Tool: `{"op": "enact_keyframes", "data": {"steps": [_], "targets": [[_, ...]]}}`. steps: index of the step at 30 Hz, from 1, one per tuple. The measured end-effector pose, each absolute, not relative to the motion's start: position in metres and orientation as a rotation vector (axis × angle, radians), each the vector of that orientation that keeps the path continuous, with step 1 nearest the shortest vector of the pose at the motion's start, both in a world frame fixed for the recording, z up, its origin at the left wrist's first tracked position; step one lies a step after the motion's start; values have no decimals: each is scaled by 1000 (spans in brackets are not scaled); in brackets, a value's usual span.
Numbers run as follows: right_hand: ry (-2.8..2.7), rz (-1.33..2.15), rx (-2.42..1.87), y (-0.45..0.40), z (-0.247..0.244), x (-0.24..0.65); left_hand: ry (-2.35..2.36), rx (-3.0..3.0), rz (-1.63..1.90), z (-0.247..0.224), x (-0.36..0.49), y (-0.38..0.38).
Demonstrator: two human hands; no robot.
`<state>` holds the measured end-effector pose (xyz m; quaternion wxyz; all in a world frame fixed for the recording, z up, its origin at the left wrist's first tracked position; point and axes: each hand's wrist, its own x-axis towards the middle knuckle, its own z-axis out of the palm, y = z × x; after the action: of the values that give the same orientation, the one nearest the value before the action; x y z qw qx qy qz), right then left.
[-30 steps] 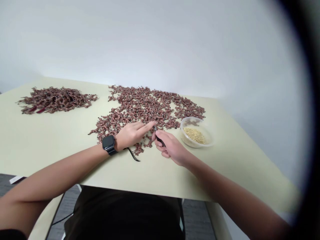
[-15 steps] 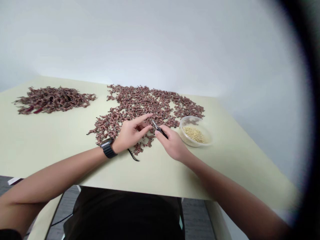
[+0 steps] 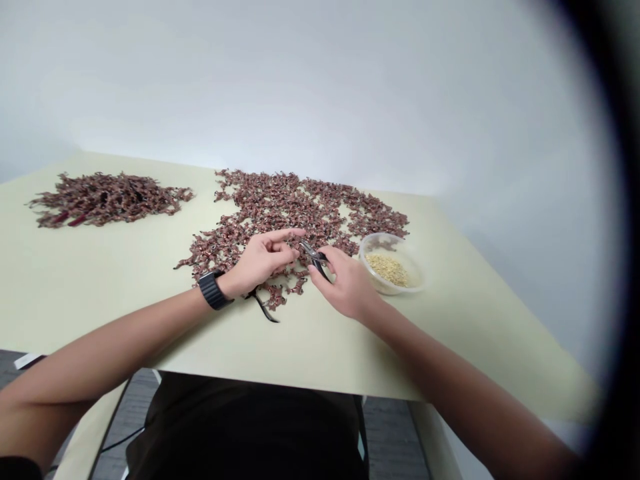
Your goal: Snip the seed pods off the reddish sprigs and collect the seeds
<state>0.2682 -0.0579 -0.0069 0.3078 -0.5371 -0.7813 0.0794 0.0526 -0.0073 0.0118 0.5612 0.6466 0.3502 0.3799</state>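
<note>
My right hand (image 3: 345, 283) is closed round black-handled pliers (image 3: 320, 261), their handles spread and their metal jaws pointing left toward my left fingertips. My left hand (image 3: 263, 261), with a black watch (image 3: 213, 290) at the wrist, has its thumb bent against the fingers and its index finger stretched out; what it pinches is too small to make out. Both hands are over the front of a wide spread of small reddish-brown pieces (image 3: 280, 207). A second black-handled tool (image 3: 265, 310) lies partly hidden under my left hand.
A clear round tub (image 3: 417, 288) holding small yellow bits (image 3: 387, 269) stands right of my right hand. Another heap of brown pieces (image 3: 110, 199) lies at the table's left. The pale table (image 3: 300, 353) meets a white wall (image 3: 300, 87) behind.
The pliers' handles have spread apart and their jaws have moved slightly left. My left thumb has drawn in toward the fingers, and the left wrist has turned and shifted a little left.
</note>
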Motion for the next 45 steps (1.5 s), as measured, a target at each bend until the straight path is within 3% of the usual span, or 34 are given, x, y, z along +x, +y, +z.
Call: {"op": "enact_keyframes", "data": {"steps": [32,41,45], "targets": [[-2211,128,-1362,-56,-3,277,738,1193,805,13,52,-2],[-2186,191,-1399,-59,2,275,749,1276,817,13,51,-2],[-2073,407,-1467,-62,2,268,794,1531,850,14,52,-7]]}}
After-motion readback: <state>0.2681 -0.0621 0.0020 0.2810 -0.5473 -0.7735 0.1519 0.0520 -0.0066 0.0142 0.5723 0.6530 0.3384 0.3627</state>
